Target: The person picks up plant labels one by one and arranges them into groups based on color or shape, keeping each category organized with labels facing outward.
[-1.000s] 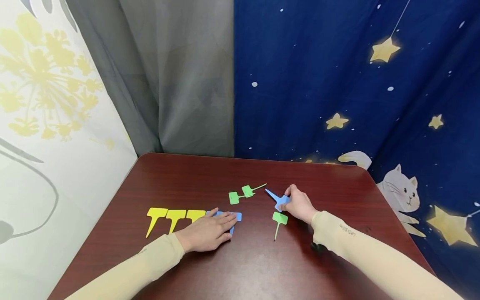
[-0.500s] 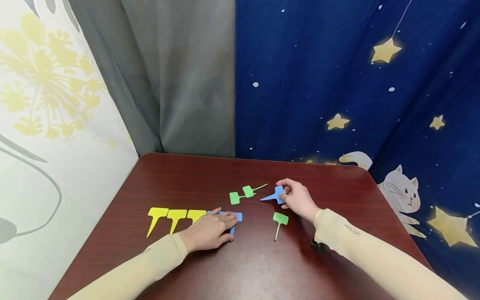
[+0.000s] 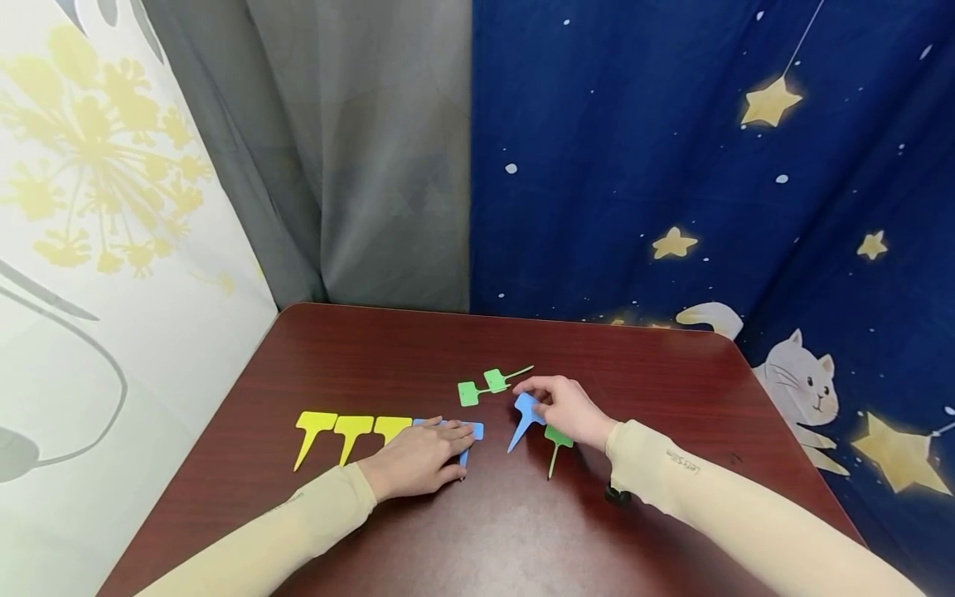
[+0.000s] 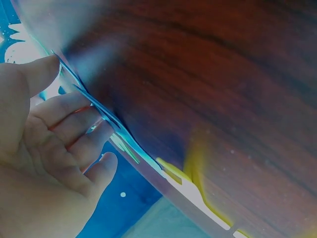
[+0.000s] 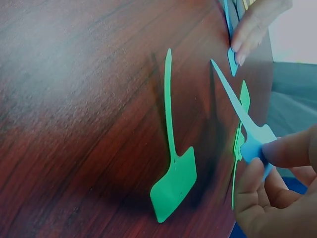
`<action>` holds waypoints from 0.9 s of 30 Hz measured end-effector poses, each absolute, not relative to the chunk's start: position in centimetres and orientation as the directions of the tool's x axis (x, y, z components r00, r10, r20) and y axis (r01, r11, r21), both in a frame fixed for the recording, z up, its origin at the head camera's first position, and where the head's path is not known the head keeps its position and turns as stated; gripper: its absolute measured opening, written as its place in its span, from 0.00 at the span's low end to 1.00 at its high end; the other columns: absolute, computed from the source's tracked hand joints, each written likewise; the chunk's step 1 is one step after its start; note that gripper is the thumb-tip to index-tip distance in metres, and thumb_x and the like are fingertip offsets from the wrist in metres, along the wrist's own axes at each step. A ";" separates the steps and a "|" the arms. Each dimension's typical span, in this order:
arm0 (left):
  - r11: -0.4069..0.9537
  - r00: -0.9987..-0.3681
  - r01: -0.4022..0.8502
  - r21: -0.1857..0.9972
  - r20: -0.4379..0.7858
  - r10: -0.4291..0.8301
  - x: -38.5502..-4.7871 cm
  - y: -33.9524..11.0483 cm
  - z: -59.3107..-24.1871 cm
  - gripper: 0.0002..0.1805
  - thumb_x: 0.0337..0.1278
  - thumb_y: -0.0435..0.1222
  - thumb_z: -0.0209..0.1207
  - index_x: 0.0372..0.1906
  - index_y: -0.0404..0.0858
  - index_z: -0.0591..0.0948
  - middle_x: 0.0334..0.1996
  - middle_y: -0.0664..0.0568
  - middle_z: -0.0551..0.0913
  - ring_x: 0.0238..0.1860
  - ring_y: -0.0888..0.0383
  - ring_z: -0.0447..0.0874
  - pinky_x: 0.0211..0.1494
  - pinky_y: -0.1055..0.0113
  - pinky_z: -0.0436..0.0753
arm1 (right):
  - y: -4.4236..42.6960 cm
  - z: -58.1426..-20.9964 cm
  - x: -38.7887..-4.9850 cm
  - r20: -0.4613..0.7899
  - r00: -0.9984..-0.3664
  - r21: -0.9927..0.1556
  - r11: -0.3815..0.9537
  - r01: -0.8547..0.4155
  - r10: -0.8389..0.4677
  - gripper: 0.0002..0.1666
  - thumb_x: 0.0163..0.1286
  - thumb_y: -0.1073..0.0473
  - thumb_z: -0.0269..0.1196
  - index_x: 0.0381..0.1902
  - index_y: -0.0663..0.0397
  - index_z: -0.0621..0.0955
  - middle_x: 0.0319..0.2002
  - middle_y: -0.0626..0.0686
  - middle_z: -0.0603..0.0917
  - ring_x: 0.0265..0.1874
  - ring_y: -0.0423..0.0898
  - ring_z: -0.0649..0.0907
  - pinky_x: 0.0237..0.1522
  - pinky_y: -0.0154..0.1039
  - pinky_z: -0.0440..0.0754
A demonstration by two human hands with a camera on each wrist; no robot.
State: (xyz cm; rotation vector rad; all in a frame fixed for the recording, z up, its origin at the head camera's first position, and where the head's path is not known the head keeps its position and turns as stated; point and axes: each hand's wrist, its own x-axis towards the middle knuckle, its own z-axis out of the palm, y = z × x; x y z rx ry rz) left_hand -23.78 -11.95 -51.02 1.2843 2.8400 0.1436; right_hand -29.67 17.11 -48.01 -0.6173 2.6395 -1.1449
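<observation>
My right hand [image 3: 570, 409] pinches the wide head of a blue T-shaped plant label [image 3: 525, 410]; its pointed stem angles down toward me. In the right wrist view, thumb and fingers grip that blue label [image 5: 254, 139] above the table. Beneath the hand lies a green plant label [image 3: 554, 439], its head partly covered. My left hand [image 3: 419, 460] rests with extended fingers on blue plant labels [image 3: 477, 431] in a row, hiding most of them. To their left, in the same row, lie three yellow plant labels [image 3: 352, 425], stems toward me.
Two more green plant labels [image 3: 467, 393] lie overlapping farther back, stems pointing right. The dark red wooden table [image 3: 373, 348] has rounded far corners. Behind it hang a grey curtain [image 3: 395, 166] and a blue star-patterned curtain [image 3: 597, 166].
My right hand has moved left and nearer with the blue plant label, turning its stem from pointing far left to pointing toward me. My left hand stays in place.
</observation>
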 end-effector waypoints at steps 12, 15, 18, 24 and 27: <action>0.649 -0.654 0.754 0.103 0.015 0.756 -24.0 -11.9 -50.9 0.31 0.71 0.51 0.58 0.70 0.38 0.75 0.70 0.48 0.73 0.70 0.51 0.70 0.72 0.52 0.67 | 15.2 -48.9 -29.3 0.036 -0.827 -0.562 0.673 -0.481 -0.561 0.20 0.66 0.66 0.70 0.56 0.49 0.84 0.37 0.45 0.83 0.35 0.40 0.79 0.39 0.38 0.80; 0.657 -0.662 0.746 0.111 0.010 0.749 -23.9 -11.9 -50.7 0.31 0.71 0.51 0.58 0.70 0.38 0.75 0.70 0.48 0.73 0.70 0.49 0.70 0.73 0.52 0.67 | 14.6 -49.2 -29.1 0.038 -0.813 -0.521 0.682 -0.512 -0.581 0.20 0.66 0.66 0.70 0.56 0.49 0.84 0.38 0.45 0.82 0.35 0.40 0.80 0.39 0.38 0.80; 0.665 -0.670 0.738 0.116 0.006 0.742 -24.0 -11.8 -50.7 0.31 0.71 0.51 0.58 0.70 0.38 0.75 0.69 0.47 0.73 0.70 0.48 0.70 0.73 0.52 0.67 | 14.1 -49.4 -28.9 0.039 -0.797 -0.480 0.688 -0.544 -0.603 0.21 0.66 0.66 0.69 0.57 0.51 0.84 0.43 0.47 0.83 0.38 0.42 0.81 0.41 0.39 0.81; 0.673 -0.678 0.729 0.123 -0.006 0.735 -24.0 -11.8 -50.7 0.31 0.71 0.51 0.57 0.70 0.38 0.75 0.70 0.48 0.73 0.70 0.47 0.70 0.73 0.52 0.66 | 13.6 -49.8 -28.7 0.018 -0.776 -0.432 0.695 -0.575 -0.631 0.21 0.68 0.66 0.68 0.59 0.54 0.83 0.50 0.51 0.82 0.45 0.46 0.82 0.46 0.41 0.82; 0.676 -0.680 0.726 0.123 -0.009 0.733 -24.0 -11.7 -50.7 0.31 0.71 0.52 0.57 0.70 0.38 0.75 0.70 0.49 0.73 0.70 0.48 0.70 0.73 0.52 0.66 | 13.4 -50.0 -28.7 0.017 -0.769 -0.411 0.697 -0.588 -0.639 0.21 0.68 0.66 0.68 0.59 0.54 0.83 0.49 0.50 0.82 0.44 0.45 0.81 0.46 0.40 0.81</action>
